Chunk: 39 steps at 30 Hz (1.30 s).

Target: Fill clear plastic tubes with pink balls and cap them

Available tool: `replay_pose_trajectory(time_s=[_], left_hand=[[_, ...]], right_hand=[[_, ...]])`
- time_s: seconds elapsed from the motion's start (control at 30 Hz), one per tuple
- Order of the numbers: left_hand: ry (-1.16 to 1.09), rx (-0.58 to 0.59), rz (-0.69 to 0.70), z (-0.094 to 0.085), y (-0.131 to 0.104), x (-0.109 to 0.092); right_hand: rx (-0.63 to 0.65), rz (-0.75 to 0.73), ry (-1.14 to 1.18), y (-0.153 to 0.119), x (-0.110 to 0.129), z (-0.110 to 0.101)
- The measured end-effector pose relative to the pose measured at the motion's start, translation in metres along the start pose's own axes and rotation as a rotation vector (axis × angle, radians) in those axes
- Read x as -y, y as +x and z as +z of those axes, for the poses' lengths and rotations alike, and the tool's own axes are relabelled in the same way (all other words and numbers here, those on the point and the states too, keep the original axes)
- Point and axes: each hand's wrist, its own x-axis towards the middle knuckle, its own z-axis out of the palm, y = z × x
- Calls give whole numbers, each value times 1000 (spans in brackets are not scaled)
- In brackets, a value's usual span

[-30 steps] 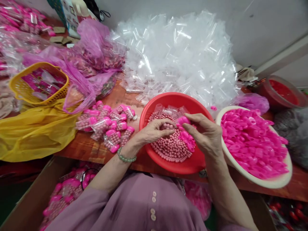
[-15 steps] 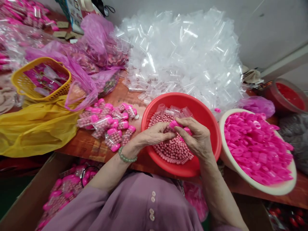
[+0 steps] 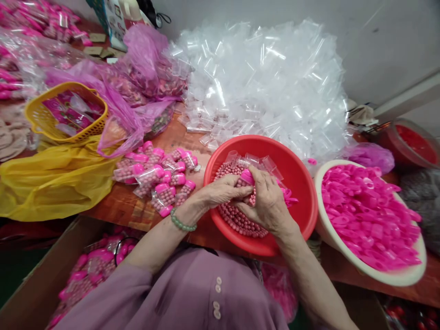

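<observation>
Over the red basin, my two hands meet around one small clear tube with a pink cap. My left hand is closed on its body, which the fingers mostly hide. The fingers of my right hand are wrapped about the cap end. Beneath them, pink beads cover part of the basin's floor. Several clear tubes lie at its far side, and loose pink caps lie to the right of my right hand.
Capped bead-filled tubes lie left of the basin. A cream basin heaped with pink caps stands at right. Behind is a large pile of clear tubes. A yellow basket and yellow bag sit at left.
My right hand has turned and closed over the capped tube's end. Pink caps that showed by its fingers now lie in the basin to its right. The view has shifted slightly.
</observation>
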Motion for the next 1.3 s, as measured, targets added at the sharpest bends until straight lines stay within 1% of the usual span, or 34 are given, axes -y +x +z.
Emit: replay_pose_trajectory(time_s=[0.13, 0.33, 0.4, 0.57, 0.67, 0.83, 0.87, 0.93, 1.03, 1.07, 1.13, 1.17, 1.23, 1.3], left_hand=[[-127, -18, 12, 2, 3, 2], [-190, -20, 3, 2, 0, 1], [-209, -28, 0, 3, 0, 0], [-251, -28, -2, 2, -1, 3], [-271, -82, 9, 1, -1, 3], [-422, -239, 1, 4, 3, 2], [-403, -275, -8, 5, 4, 4], [-242, -386, -1, 8, 3, 9], [188, -624, 109, 11, -1, 18], [333, -674, 141, 11, -4, 21], [549, -714, 181, 9, -8, 24], [614, -717, 194, 8, -10, 24], [662, -715, 222, 7, -14, 21], [629, -685, 228, 6, -18, 14]], right_hand=[[-72, -81, -109, 4, 0, 5], [-164, -150, -165, 8, -2, 9], [-171, -152, -160, 8, -2, 10], [-131, -131, -109, 7, -3, 12], [-109, -126, -91, 7, -2, 12], [-96, -105, -150, 5, 4, 13], [-92, -114, -161, 4, 5, 13], [-97, -142, -160, 2, 9, 14], [-146, -195, -151, 3, 15, 15], [-162, -214, -152, 4, 17, 16], [-181, -239, -151, 6, 21, 17], [-181, -244, -144, 7, 22, 17], [-165, -237, -121, 7, 23, 16], [-107, -219, -49, 8, 19, 13]])
